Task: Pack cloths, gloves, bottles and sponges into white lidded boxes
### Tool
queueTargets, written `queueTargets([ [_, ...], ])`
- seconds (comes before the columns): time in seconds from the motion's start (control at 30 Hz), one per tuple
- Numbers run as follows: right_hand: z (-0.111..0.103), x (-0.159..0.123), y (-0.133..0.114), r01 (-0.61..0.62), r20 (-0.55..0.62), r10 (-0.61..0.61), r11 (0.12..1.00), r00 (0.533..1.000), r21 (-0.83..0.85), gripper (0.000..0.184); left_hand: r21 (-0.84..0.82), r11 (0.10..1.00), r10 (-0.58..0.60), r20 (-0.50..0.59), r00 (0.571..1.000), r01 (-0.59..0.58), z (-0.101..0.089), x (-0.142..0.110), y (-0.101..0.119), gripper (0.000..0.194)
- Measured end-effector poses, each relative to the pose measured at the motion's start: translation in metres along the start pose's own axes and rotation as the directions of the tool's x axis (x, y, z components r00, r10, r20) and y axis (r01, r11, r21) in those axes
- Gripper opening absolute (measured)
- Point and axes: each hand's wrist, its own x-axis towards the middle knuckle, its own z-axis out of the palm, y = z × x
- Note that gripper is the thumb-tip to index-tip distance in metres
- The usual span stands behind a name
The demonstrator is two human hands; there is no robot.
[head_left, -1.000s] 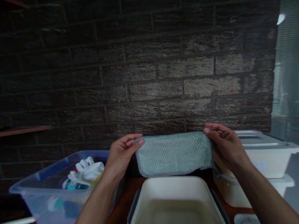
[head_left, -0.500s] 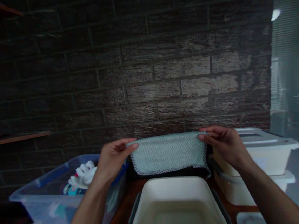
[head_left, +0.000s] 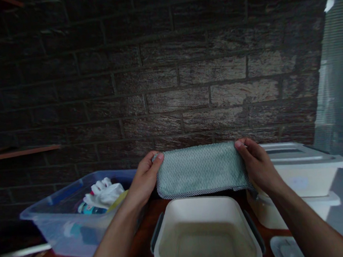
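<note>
Your background is a dark brick wall (head_left: 160, 77), filling most of the upper frame. Below it, a red-brown tabletop (head_left: 141, 252) shows at bottom center and lower left. At lower left stands a translucent blue-tinted bin (head_left: 67, 245). At lower right, a lidded upper box (head_left: 311, 179) is stacked on a lower box (head_left: 265, 216). An open white tub (head_left: 203, 208) with dark side clips sits at bottom center (whether it contains liquid, you cannot tell).

The pale green cloth (head_left: 201, 170) hangs at lower center, stretched between your hands above the tub's far rim; its lower edge has a checked border. Your left hand (head_left: 147, 175) grips the upper left corner, thumb in front, fingers closed behind. Your right hand (head_left: 262, 168) pinches the upper right corner likewise, the cloth's thickness between thumb and fingers.

A flat white piece (head_left: 286, 246) lies at the bottom right, beside the tub. Inside the bin are a white glove (head_left: 106, 195) and, next to it, a smaller blue-labeled item (head_left: 90, 209).
</note>
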Motion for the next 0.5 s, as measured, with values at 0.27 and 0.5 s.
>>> queueTargets([
  [0.27, 0.01, -0.003, -0.001, -0.186, 0.101, 0.166, 0.953, 0.981, 0.241, 0.032, 0.338, 0.937, 0.077, 0.044, 0.996, -0.088, -0.001, 0.012, -0.032, 0.032],
  [0.5, 0.025, -0.028, -0.025, -0.239, 0.553, 0.119, 0.959, 0.825, 0.15, 0.027, 0.256, 0.956, 0.062, 0.307, 0.95, -0.145, 0.034, -0.017, -0.002, 0.035],
])
